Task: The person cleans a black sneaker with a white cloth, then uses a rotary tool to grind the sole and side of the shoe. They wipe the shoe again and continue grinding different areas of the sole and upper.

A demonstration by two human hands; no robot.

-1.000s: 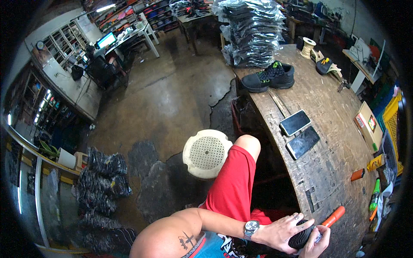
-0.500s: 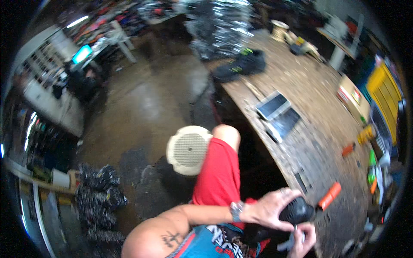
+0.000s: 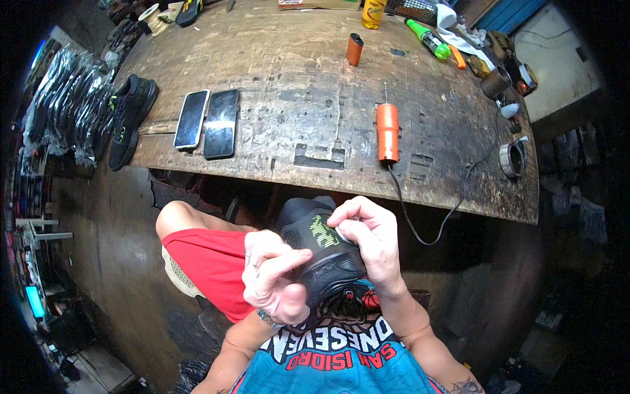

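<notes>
Beside the table [image 3: 282, 79], right hand [image 3: 374, 243] pinches a whitish scrap [image 3: 342, 234]; left hand [image 3: 270, 276], spread, touches black shoe [image 3: 328, 264].

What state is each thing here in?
Right hand: pinching a small pale piece
Left hand: touching the held shoe
Bench shoe: unheld
Pale-edged phone: flat, screen dark
Black phone: flat, screen dark
Orange-handled tool: lying down, corded
Green bottle: on its side
Monitor: lit
</notes>
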